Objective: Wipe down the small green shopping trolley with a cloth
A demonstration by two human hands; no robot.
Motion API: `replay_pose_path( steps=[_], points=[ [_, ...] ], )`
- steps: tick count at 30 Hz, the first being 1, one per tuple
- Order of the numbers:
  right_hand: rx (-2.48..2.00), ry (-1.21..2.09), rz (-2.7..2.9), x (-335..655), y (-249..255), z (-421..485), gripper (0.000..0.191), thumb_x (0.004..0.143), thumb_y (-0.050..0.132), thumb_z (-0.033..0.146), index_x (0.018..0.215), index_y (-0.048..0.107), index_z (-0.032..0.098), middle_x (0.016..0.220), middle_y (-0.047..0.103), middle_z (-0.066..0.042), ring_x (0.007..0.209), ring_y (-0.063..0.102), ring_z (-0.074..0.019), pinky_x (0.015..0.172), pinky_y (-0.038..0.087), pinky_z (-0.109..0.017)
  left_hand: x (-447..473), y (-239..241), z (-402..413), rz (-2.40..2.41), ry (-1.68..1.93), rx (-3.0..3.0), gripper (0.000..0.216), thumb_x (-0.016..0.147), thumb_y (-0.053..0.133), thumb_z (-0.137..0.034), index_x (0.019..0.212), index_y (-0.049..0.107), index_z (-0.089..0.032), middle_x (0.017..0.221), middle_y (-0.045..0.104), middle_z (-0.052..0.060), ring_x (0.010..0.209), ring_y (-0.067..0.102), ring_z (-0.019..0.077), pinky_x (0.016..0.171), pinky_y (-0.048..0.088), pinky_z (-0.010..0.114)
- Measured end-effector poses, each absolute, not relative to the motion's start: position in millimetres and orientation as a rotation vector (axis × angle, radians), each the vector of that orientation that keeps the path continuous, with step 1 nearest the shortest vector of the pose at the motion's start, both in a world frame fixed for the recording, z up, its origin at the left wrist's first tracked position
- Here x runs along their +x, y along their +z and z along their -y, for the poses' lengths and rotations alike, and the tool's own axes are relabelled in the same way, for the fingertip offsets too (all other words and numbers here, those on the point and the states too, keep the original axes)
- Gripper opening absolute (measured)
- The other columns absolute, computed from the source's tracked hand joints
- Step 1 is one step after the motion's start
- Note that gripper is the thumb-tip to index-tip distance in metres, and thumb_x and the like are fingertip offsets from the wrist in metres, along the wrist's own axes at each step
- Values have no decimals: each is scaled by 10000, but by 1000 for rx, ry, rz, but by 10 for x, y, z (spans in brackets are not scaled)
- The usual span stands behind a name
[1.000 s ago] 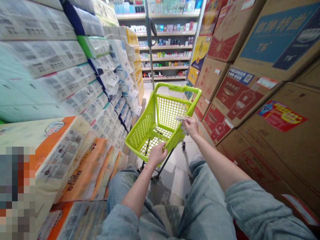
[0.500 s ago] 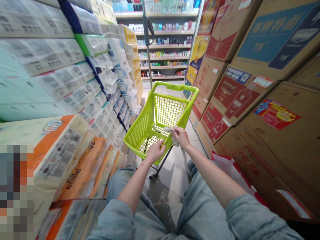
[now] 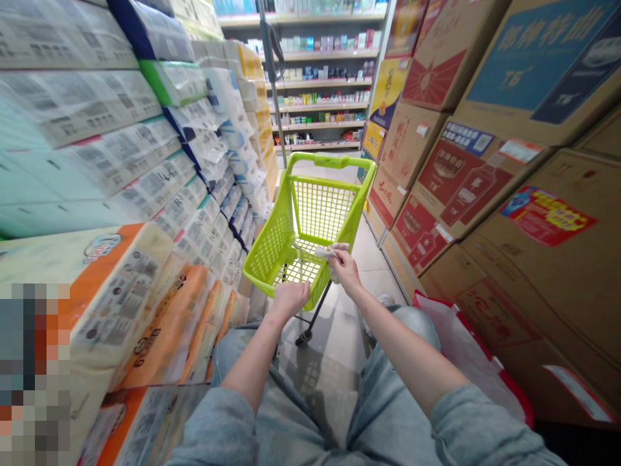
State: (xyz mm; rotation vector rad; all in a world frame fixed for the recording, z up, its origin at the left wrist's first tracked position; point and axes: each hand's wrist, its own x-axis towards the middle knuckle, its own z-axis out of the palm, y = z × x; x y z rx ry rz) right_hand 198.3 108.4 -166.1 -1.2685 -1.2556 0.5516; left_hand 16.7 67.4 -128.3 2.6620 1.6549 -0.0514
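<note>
The right hand (image 3: 345, 266) pinches a crumpled white cloth (image 3: 326, 251) against the near right rim of a lime-green cart basket (image 3: 334, 162). The left hand (image 3: 290, 296) is curled closed over the basket's near edge. Wiping likely goes best with that left grip bracing the wheeled basket, which stands between stacked tissue packs (image 3: 145, 162) and cardboard boxes (image 3: 485, 181).
</note>
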Motion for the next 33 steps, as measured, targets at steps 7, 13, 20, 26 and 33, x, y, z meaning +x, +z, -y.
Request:
replay_pose_path(
  steps=[7, 13, 20, 26, 33],
  points=[
    [-1088, 890, 944, 1688, -1855, -775, 285, 747, 584, 411, 900, 663, 183, 912, 671, -51, 852, 587, -192, 803, 469, -321, 169, -1315, -741, -1681, -21, 2659, 539, 962, 188, -329, 866, 682, -136, 783, 693, 156, 782, 667, 251, 663, 459, 338],
    [-1198, 948, 538, 1861, -2091, -848, 418, 657, 611, 455, 951, 642, 160, 878, 682, -55, 738, 590, -174, 672, 487, -298, 185, -1286, -749, -1630, -68, 2705, 520, 964, 186, -292, 881, 672, -128, 772, 691, 156, 773, 669, 244, 659, 458, 323],
    [-1369, 756, 1027, 1723, -1895, -882, 319, 744, 512, 459, 697, 642, 171, 693, 627, -35, 669, 535, -170, 624, 437, -273, 200, -1279, -743, -1675, -52, 2679, 531, 971, 183, -320, 886, 677, -145, 808, 704, 139, 795, 671, 228, 666, 449, 302],
    [-1348, 873, 1139, 1796, -2026, -690, 334, 723, 528, 479, 689, 649, 170, 616, 600, -4, 601, 502, -154, 563, 390, -254, 199, -1280, -733, -1673, -72, 2683, 539, 966, 187, -321, 878, 687, -142, 813, 708, 142, 801, 675, 256, 651, 450, 319],
    [-1263, 941, 915, 1761, -2102, -646, 365, 717, 552, 490, 845, 669, 169, 775, 667, -27, 724, 572, -178, 666, 460, -280, 214, -1280, -688, -1714, -22, 2645, 554, 967, 188, -344, 839, 693, -155, 813, 711, 132, 802, 675, 236, 677, 455, 314]
  ],
)
